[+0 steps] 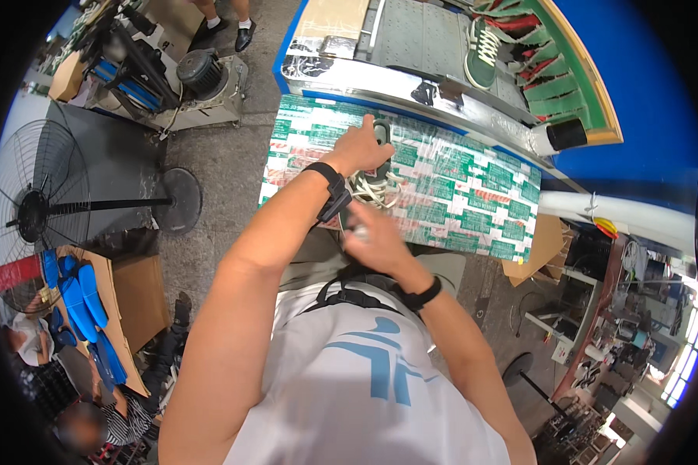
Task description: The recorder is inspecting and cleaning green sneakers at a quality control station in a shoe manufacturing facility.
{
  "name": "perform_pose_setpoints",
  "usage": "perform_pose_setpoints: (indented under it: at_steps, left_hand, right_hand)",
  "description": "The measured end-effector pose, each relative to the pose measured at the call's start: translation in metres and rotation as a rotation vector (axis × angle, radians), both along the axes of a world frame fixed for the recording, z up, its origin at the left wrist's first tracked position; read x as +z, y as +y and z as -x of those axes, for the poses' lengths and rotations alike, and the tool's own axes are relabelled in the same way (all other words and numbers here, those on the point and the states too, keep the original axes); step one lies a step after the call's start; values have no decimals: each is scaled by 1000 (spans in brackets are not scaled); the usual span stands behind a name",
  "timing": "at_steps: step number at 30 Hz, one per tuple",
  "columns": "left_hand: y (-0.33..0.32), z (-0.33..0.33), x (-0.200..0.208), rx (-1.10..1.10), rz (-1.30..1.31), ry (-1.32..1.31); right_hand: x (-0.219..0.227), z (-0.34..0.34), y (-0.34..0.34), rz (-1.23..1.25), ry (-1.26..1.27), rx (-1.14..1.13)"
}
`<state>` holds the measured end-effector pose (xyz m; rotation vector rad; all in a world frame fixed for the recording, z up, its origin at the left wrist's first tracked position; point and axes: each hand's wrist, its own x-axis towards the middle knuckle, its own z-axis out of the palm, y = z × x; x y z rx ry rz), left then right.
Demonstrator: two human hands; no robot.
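Observation:
A green sneaker (381,175) with loose white laces lies on a board (457,194) wrapped in green-and-white printed tape, its toe end toward me. My left hand (358,148) grips it at the heel and collar, thumb and fingers on either side of the opening. Close to the toe end is my right hand (376,239), smeared by motion. A small whitish spot shows at its fingers, too blurred to name. Whether that hand touches the shoe I cannot tell. Black bands circle both wrists.
Beyond the board, a second green sneaker (482,54) rides a grey conveyor (411,39) beside a curtained machine opening (551,74). A floor fan (35,213) stands at left, near a motor (202,71). Blue insole-like pieces (81,298) lie on cardboard. Other people are at the left and far edges.

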<state>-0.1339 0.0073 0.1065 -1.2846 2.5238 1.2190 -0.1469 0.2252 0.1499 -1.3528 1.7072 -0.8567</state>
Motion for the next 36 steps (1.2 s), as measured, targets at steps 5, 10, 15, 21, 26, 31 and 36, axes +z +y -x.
perform_pose_setpoints:
  at_steps: [5,10,15,21,26,31,36]
  left_hand:
    - [-2,-4,4,4,-79,-13]
    - [-4,-4,2,-31,-145,30]
    - [-1,-2,6,-27,-149,-23]
    - [0,-2,14,-4,-130,-21]
    - [1,0,9,-18,-42,-48]
    - [-2,-1,10,-32,-106,4]
    - [-9,-3,3,-40,-159,23]
  right_hand:
    - [10,-23,7,205,157,31]
    - [-5,18,29,308,434,-74]
    - [-17,25,14,266,437,-12]
    - [1,0,12,159,178,-135]
    - [16,11,42,199,108,-99]
    - [9,41,24,272,571,44]
    - [19,28,64,205,468,22]
